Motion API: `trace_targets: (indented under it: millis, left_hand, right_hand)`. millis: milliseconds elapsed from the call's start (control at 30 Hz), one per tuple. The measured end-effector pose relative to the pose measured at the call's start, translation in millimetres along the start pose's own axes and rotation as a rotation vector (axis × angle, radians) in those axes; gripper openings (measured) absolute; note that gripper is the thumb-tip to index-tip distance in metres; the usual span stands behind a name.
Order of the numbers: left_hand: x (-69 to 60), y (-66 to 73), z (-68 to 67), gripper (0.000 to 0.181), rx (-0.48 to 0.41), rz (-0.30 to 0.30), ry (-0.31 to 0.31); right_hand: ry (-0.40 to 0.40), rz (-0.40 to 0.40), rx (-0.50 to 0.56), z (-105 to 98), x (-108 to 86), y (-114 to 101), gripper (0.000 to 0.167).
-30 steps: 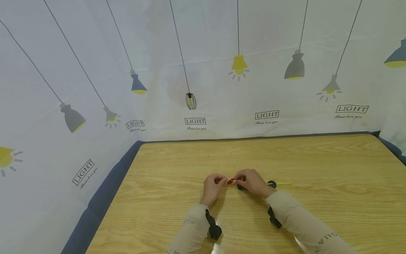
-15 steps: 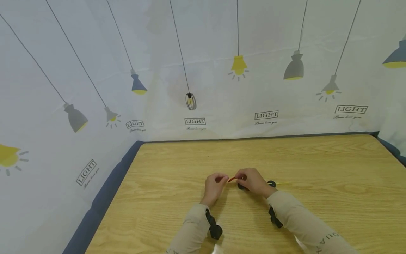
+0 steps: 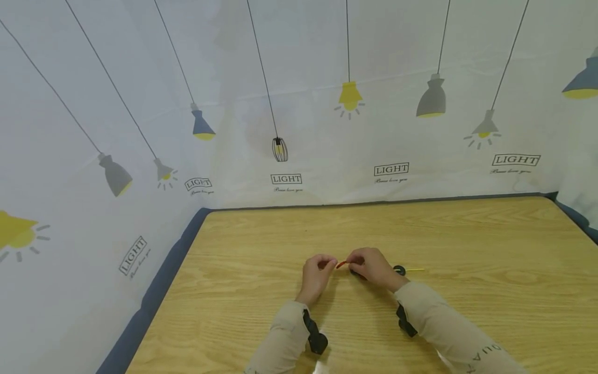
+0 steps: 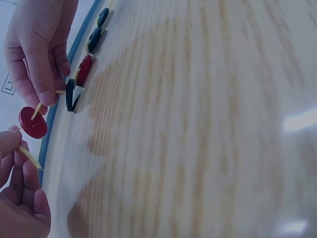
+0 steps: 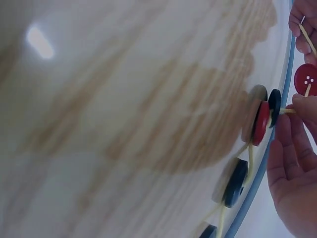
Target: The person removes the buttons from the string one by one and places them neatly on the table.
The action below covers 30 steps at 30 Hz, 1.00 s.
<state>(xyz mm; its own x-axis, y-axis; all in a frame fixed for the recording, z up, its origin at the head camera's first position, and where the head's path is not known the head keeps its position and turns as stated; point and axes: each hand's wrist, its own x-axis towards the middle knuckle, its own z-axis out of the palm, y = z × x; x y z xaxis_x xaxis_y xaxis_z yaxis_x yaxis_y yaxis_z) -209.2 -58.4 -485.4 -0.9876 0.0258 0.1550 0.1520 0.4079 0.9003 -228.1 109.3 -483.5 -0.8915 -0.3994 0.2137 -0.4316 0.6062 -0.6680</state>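
A red button (image 4: 32, 122) with small holes hangs between the two hands, threaded on a yellow cord (image 5: 307, 39). My left hand (image 3: 316, 278) pinches the cord on one side of it; a short cord end sticks out past the fingers in the left wrist view. On the other side, my right hand (image 3: 372, 266) pinches the cord close to the button. Further along the same cord, beyond the right hand, come a black button (image 5: 274, 107), another red button (image 5: 261, 123) and more black buttons (image 5: 235, 183). In the head view the right hand hides part of this row.
The wooden table (image 3: 252, 244) lies under both hands, and the strung buttons rest on it. The cord's yellow tail (image 3: 415, 269) stretches right past a black button. Behind stands a white curtain (image 3: 322, 145) printed with lamps. Black wrist devices (image 3: 318, 342) sit below the sleeves.
The red button between the hands has turned from showing its face to nearly edge-on in the head view. Both hands stay almost in place, and the head view shifts slightly.
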Motion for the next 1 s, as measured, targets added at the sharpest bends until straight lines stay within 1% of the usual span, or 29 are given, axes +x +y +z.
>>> trace_targets:
  millis: [167, 300, 333, 367, 433, 533, 567, 600, 733, 867, 1000]
  left_hand:
    - [-0.5, -0.5, -1.2, 0.013, 0.002, 0.000, -0.005]
    - [-0.8, -1.1, -1.0, 0.013, 0.004, -0.005, -0.011]
    - [-0.8, -1.1, -0.8, 0.013, 0.005, -0.008, -0.012]
    - [-0.9, -0.8, -0.4, 0.013, 0.005, -0.011, -0.012]
    - [-1.1, -0.4, 0.3, 0.013, 0.000, -0.015, -0.010]
    - [-1.6, 1.2, 1.2, 0.013, -0.001, -0.019, -0.002]
    - [-1.6, 1.6, 1.6, 0.013, -0.001, -0.021, 0.001]
    - [-1.6, 2.0, 1.9, 0.014, 0.003, -0.019, 0.003]
    - [-0.4, 2.7, 3.4, 0.014, 0.014, -0.040, 0.008]
    - [1.4, 3.0, 4.6, 0.014, 0.004, -0.053, 0.003]
    - [2.1, 5.4, 4.7, 0.014, -0.002, -0.052, -0.001]
  right_hand:
    - [0.022, -0.020, 0.020, -1.3, -1.1, 0.0, 0.004]
    - [0.055, -0.065, 0.073, -3.8, -3.1, 1.0, 0.004]
    - [0.071, -0.103, 0.090, -1.3, -2.2, 7.7, 0.006]
    - [0.077, -0.116, 0.098, -1.9, -2.7, 7.8, 0.006]
    - [0.082, -0.121, 0.116, -2.3, -3.2, 7.8, 0.007]
    - [0.074, -0.092, 0.119, -1.4, -2.6, 6.6, 0.005]
    - [0.062, -0.052, 0.112, -4.0, -3.7, -0.5, 0.005]
    - [0.056, -0.034, 0.109, -3.6, -3.4, -1.3, 0.006]
    - [0.034, 0.017, 0.081, -3.4, -2.3, -3.8, 0.009]
    - [0.014, 0.041, 0.077, -3.1, -1.6, -3.7, 0.009]
    - [0.002, 0.031, 0.084, -3.1, -0.9, -3.3, 0.008]
